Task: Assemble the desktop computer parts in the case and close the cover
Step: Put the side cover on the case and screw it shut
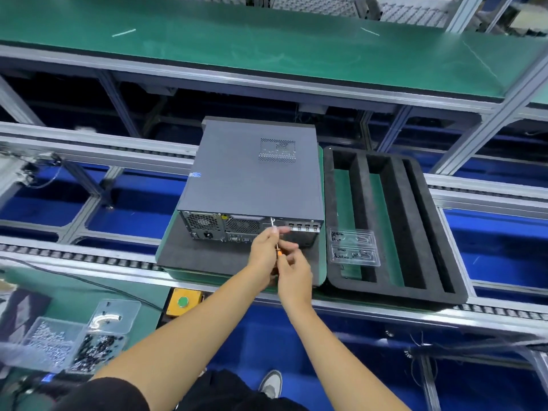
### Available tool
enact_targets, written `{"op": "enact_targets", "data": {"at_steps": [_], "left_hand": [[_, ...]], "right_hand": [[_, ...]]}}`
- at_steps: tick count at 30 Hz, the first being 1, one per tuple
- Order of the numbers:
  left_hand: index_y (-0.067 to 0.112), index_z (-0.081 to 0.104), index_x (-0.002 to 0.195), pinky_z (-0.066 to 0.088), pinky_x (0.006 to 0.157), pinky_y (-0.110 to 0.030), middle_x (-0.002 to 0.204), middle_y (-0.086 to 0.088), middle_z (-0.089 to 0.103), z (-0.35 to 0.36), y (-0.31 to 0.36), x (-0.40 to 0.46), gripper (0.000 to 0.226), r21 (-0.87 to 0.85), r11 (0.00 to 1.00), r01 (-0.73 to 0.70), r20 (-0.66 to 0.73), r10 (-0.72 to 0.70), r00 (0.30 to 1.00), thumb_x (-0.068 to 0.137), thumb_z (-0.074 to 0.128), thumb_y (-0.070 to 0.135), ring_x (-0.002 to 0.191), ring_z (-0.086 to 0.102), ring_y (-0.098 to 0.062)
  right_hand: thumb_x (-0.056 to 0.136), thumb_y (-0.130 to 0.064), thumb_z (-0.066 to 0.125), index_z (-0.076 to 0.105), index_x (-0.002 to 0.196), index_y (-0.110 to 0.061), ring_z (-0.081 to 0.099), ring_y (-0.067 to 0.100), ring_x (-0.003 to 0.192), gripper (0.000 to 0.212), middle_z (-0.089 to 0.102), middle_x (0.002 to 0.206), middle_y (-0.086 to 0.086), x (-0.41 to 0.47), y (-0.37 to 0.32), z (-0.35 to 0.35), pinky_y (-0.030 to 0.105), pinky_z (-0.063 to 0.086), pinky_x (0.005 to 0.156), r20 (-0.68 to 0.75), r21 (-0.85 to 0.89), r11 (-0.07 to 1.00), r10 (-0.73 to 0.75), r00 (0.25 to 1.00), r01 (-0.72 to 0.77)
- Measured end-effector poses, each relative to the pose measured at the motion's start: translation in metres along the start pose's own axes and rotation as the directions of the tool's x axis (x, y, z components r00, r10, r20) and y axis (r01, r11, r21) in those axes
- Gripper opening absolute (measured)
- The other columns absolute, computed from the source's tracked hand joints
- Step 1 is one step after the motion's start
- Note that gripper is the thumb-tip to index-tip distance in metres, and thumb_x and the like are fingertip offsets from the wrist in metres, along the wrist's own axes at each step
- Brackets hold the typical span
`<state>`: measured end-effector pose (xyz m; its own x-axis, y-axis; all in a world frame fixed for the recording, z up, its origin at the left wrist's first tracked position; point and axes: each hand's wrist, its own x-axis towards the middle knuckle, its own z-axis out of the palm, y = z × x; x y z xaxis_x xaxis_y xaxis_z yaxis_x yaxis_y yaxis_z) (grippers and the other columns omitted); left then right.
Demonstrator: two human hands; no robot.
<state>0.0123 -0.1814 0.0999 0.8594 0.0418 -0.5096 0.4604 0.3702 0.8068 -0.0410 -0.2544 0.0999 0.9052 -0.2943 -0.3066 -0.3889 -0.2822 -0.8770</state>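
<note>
Computer case (252,179) is lying on its side on a dark foam pad (201,253), rear panel facing the person, side cover (237,173) already seated flush on top. Judgement: internals are in; the step in hand is fastening the cover at the rear edge.

Left hand (265,247) is steadying the thin shaft of a screwdriver (278,247), fingers curled round it, index finger extended toward the rear panel. Right hand (292,268) is gripping the orange handle lower down, fingers curled. Tip is sitting at the rear panel just above the slot brackets; the screw itself is too small to make out.

Next move, as I judge it: turning the driver while keeping it square to the panel, then checking any remaining cover screws. Slipping off the head is the risk.

Just right of the case, a black foam tray (430,232) with long slots is carrying two clear blister packs (353,247). Both are riding on green pallets across the roller conveyor (74,256). Near left, on the bench: clear screw bins (68,345) and a yellow box with a green button (183,301). A green shelf (237,43) is running above.
</note>
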Motion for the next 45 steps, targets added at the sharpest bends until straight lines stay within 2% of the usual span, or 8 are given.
{"op": "enact_targets", "data": {"at_steps": [2, 4, 8, 12, 16, 31, 38, 45], "left_hand": [[0.017, 0.069, 0.112, 0.053, 0.053, -0.027, 0.054, -0.002, 0.049, -0.025, 0.006, 0.004, 0.034, 0.044, 0.990, -0.132, -0.154, 0.137, 0.978, 0.111, 0.037, 0.027, 0.051, 0.054, -0.012], [0.020, 0.062, 0.112, 0.046, 0.044, -0.027, 0.054, 0.001, 0.040, -0.051, 0.009, 0.007, 0.025, 0.140, 0.970, -0.199, -0.259, 0.230, 0.938, 0.110, 0.038, 0.025, 0.045, 0.039, -0.010], [0.027, 0.055, 0.106, 0.033, 0.041, -0.027, 0.054, 0.003, 0.044, -0.090, 0.016, 0.006, 0.013, 0.270, 0.945, -0.184, -0.343, 0.273, 0.899, 0.108, 0.042, 0.031, 0.042, 0.036, -0.014], [0.027, 0.057, 0.107, 0.027, 0.037, -0.019, 0.051, 0.005, 0.039, -0.103, 0.025, 0.007, 0.015, 0.231, 0.963, -0.135, -0.345, 0.211, 0.915, 0.108, 0.043, 0.030, 0.037, 0.031, -0.010], [0.027, 0.057, 0.108, 0.025, 0.037, -0.018, 0.051, 0.003, 0.038, -0.101, 0.034, 0.006, 0.015, 0.220, 0.969, -0.115, -0.321, 0.183, 0.929, 0.108, 0.043, 0.030, 0.035, 0.030, -0.010], [0.020, 0.058, 0.111, 0.020, 0.039, -0.018, 0.057, -0.001, 0.035, -0.104, 0.052, 0.003, 0.018, 0.249, 0.966, -0.064, -0.286, 0.136, 0.949, 0.108, 0.040, 0.022, 0.040, 0.026, -0.009], [0.029, 0.060, 0.109, 0.035, 0.048, -0.026, 0.059, -0.004, 0.055, -0.102, 0.052, 0.002, 0.019, 0.423, 0.901, -0.099, -0.322, 0.252, 0.913, 0.107, 0.042, 0.024, 0.046, 0.043, -0.012], [0.024, 0.062, 0.113, 0.021, 0.040, -0.020, 0.060, -0.001, 0.048, -0.105, 0.051, 0.004, 0.021, 0.199, 0.976, -0.087, -0.284, 0.142, 0.948, 0.108, 0.042, 0.022, 0.042, 0.029, -0.010]], "right_hand": [[0.085, -0.055, 0.038, 0.046, 0.084, -0.035, 0.055, 0.013, 0.070, 0.022, 0.058, 0.084, -0.014, 0.000, -0.012, 0.009, 0.033, 0.034, 0.058, 0.000, -0.282, 0.953, -0.120, 0.993, 0.115], [0.081, -0.054, 0.038, 0.043, 0.096, -0.034, 0.055, 0.015, 0.077, 0.025, 0.049, 0.098, -0.013, 0.006, -0.027, 0.018, 0.034, 0.037, 0.065, -0.040, -0.340, 0.903, -0.292, 0.956, 0.261], [0.083, -0.038, 0.058, 0.054, 0.132, -0.025, 0.045, 0.023, 0.129, 0.051, 0.050, 0.135, 0.001, 0.047, -0.055, 0.036, 0.045, 0.036, 0.109, 0.185, -0.492, 0.594, -0.643, 0.743, 0.637], [0.092, -0.033, 0.062, 0.040, 0.154, -0.035, 0.006, 0.022, 0.158, 0.065, 0.020, 0.170, 0.003, 0.089, -0.071, 0.054, 0.043, 0.009, 0.125, 0.586, -0.495, 0.352, -0.540, 0.604, 0.794], [0.093, -0.038, 0.063, 0.025, 0.160, -0.040, 0.002, 0.023, 0.159, 0.077, 0.011, 0.172, 0.004, 0.099, -0.061, 0.061, 0.045, 0.010, 0.125, 0.657, -0.523, 0.216, -0.514, 0.552, 0.824], [0.088, -0.037, 0.071, 0.015, 0.162, -0.039, 0.000, 0.025, 0.159, 0.093, 0.006, 0.172, 0.006, 0.099, -0.054, 0.062, 0.046, 0.009, 0.126, 0.655, -0.559, 0.132, -0.535, 0.534, 0.818], [0.085, -0.030, 0.071, 0.016, 0.161, -0.039, 0.000, 0.025, 0.159, 0.095, 0.007, 0.172, 0.006, 0.098, -0.054, 0.063, 0.046, 0.007, 0.126, 0.646, -0.560, 0.142, -0.541, 0.538, 0.816], [0.086, -0.025, 0.069, 0.015, 0.162, -0.038, -0.003, 0.025, 0.159, 0.095, 0.005, 0.172, 0.006, 0.096, -0.054, 0.063, 0.047, 0.007, 0.127, 0.653, -0.558, 0.138, -0.535, 0.536, 0.818]]}}
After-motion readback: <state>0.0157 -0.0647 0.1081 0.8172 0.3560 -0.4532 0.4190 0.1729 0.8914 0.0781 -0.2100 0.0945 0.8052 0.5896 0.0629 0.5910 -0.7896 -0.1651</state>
